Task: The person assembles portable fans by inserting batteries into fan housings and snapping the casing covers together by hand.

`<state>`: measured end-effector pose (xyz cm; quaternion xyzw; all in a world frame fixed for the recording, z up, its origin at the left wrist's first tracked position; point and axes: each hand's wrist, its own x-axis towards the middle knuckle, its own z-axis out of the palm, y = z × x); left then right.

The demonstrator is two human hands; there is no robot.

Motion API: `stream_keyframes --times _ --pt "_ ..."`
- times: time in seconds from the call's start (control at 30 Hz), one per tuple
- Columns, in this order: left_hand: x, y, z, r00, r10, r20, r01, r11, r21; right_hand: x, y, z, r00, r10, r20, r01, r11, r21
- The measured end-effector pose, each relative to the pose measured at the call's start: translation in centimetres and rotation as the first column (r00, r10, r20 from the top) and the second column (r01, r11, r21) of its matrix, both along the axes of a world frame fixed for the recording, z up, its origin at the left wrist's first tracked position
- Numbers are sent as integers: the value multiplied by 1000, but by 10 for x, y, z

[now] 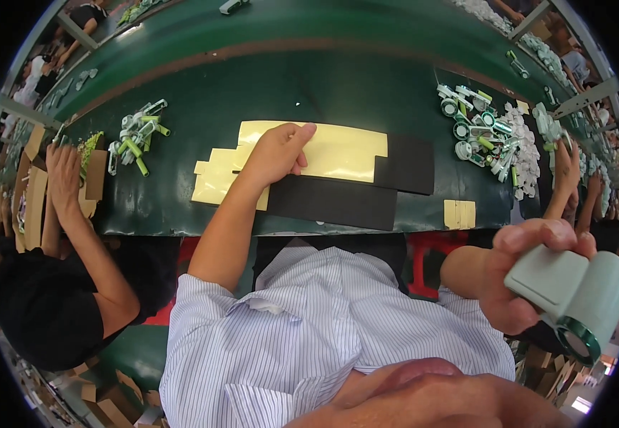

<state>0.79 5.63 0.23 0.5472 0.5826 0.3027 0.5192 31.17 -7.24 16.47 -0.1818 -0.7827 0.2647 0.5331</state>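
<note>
Close to the camera at the lower right, my right hand (513,274) grips a pale green handheld device (595,289). It has a flat block joined to a fat cylinder, with a shiny dark green ring at the cylinder's lower end. My left hand (278,151) rests on a yellow glossy sheet (345,151), its fingers curled in and the thumb laid on top; nothing shows in it. Another yellow piece (213,175) lies beside it. Black flat sheets (331,202) lie partly under the yellow ones.
Pale green parts with lime cylinders are heaped left (138,135) and right (477,128), the latter beside white pieces (525,150). A small yellow pad (459,214) lies near the table edge. A co-worker's arm (84,235) is at left by a cardboard box (34,196); another arm is at right.
</note>
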Motion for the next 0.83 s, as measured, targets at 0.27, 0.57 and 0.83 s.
stream_keyframes --times 0.27,0.57,0.83 --pt "5 5 -3 994 -74 -76 78 996 43 -27 80 -19 916 -291 277 269 956 114" --pt "15 -3 -10 972 -7 -235 55 979 198 -50 403 -118 546 -414 728 662 746 -72" --pt "15 -4 -20 995 9 -98 -11 1000 -20 36 552 -180 160 -429 889 883 465 66"
